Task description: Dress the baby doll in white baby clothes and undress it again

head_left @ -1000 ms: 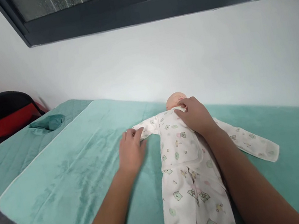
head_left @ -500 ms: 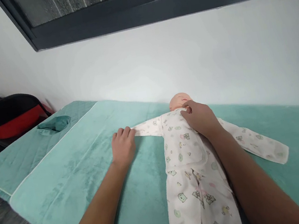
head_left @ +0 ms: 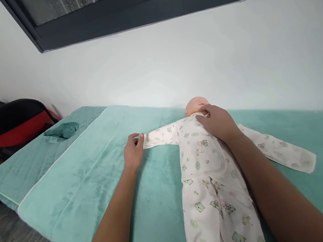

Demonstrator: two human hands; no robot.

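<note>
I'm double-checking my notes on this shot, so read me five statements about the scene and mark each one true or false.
1. The left hand is at the cuff end of one sleeve of the white outfit. True.
2. Both hands are on the legs of the white outfit. False: the right hand is up at the neckline, near the doll head.
3. The other sleeve lies spread out on the teal cover. True.
4. A bright white frame runs along the top. False: the window frame is dark grey.
5. A black and red chair shows near the left edge. True.
</note>
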